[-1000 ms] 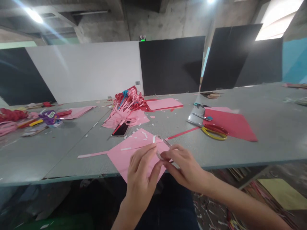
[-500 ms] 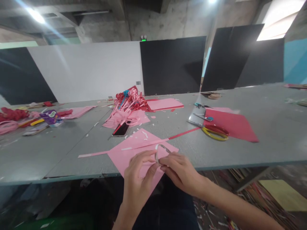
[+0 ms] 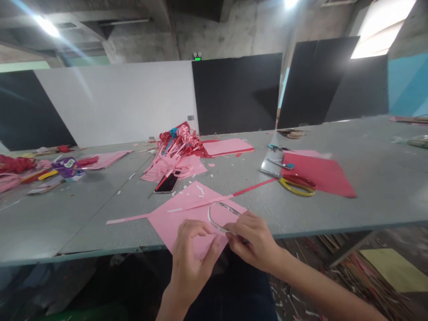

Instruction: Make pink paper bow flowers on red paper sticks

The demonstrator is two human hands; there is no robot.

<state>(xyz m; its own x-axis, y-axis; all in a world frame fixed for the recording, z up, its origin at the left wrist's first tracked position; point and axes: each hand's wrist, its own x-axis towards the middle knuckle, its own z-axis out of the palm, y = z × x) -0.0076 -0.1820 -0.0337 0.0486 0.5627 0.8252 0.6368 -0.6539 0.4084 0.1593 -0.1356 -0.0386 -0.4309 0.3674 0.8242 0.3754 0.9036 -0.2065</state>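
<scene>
my left grip (image 3: 187, 258) is standing half wide, thumb and forefinger parted just beside the loop; i cannot tell whether anything thin is lying between them. my right grip (image 3: 252, 238) is pinching a pale, shiny loop (image 3: 216, 226) by its near edge, and the loop is sticking out over a pink sheet (image 3: 190, 215). that sheet is lying cornerwise on the grey counter (image 3: 110, 196), its near corner reaching past the edge. beyond the loop, a long strip (image 3: 256, 186) is crossing the sheet, pink first, then red, with its red end nearing the scissors (image 3: 297, 194). white scraps (image 3: 200, 190) are dotting the sheet's far corner. off to my right, the scissors' handles, red and yellow, are lying by a red sheet (image 3: 329, 171). farther ahead, a phone (image 3: 166, 183) is lying face up, and behind it a heap of pink and red ribbons (image 3: 182, 140) is sprawling beside stacked pink sheets (image 3: 229, 146). at the back, white (image 3: 117, 98) and black panels (image 3: 237, 93) are standing.
</scene>
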